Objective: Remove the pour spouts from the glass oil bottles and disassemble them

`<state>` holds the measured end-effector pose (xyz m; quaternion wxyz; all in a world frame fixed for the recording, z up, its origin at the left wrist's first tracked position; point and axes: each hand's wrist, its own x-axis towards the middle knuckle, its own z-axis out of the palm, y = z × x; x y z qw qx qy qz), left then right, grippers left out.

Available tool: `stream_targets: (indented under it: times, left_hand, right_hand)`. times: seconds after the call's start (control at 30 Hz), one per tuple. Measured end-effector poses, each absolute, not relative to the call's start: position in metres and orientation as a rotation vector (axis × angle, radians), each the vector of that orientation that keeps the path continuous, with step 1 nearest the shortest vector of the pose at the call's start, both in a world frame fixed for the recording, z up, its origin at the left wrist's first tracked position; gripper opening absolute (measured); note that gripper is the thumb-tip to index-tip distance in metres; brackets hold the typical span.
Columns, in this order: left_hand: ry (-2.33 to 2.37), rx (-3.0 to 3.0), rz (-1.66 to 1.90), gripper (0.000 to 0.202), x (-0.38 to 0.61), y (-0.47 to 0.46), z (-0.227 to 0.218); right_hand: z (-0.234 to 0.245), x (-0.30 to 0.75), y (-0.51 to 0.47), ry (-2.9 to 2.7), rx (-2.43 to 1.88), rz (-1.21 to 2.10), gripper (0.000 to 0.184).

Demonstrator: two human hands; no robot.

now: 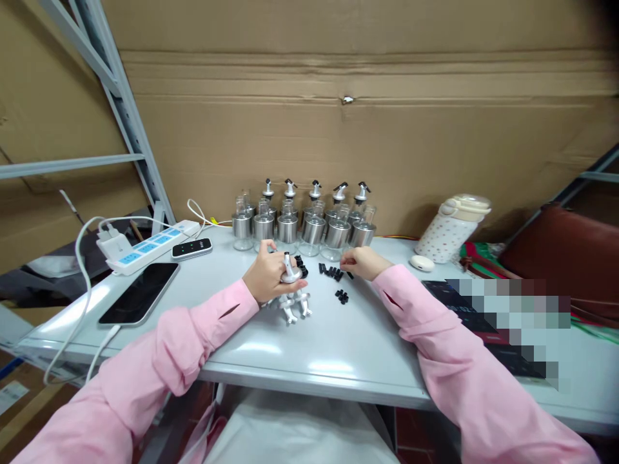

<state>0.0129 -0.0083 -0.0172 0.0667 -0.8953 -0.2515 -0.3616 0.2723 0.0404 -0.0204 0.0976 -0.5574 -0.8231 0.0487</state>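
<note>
My left hand (pixel 269 276) is closed around a silver pour spout (pixel 291 268), its narrow tip pointing up. Below that hand, several more silver spouts (pixel 291 308) lie on the table, partly hidden by it. Just beyond its fingers is a small heap of black parts (pixel 301 267). My right hand (pixel 363 263) has its fingertips pinched together over a row of black flip pieces (pixel 331 271); whatever is between the fingertips is hidden. Nearer to me sits a cluster of small black pieces (pixel 342 296).
Glass bottles with steel sleeves (pixel 313 227) stand in rows at the back, several topped with spouts (pixel 340 191). A phone (pixel 140 294), a power strip (pixel 152 247) and a small black device (pixel 192 248) lie left. On the right are a dotted flask (pixel 452 227) and a brown bag (pixel 556 258).
</note>
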Motion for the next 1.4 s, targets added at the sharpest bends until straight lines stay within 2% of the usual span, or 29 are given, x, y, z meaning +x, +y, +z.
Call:
stream_targets:
  times: [0.23, 0.67, 1.2, 1.4]
  left_hand:
    - [-0.751, -2.7, -1.067, 0.055, 0.013, -0.007, -0.018]
    - [-0.732, -2.701, -1.045, 0.055, 0.013, -0.008, -0.018]
    - [-0.788, -2.715, -0.995, 0.048, 0.013, -0.008, -0.019]
    - [-0.747, -2.72, -1.013, 0.047, 0.013, -0.009, -0.018]
  right_hand:
    - [-0.013, 0.273, 0.034, -2.51, -1.768, 0.3, 0.014]
    - [-0.011, 0.273, 0.032, -2.486, -1.899, 0.389, 0.021]
    - [-0.012, 0.274, 0.031, -2.585, -1.676, 0.568, 0.017]
    - [-0.012, 0.271, 0.029, -2.542, -1.58, 0.626, 0.025]
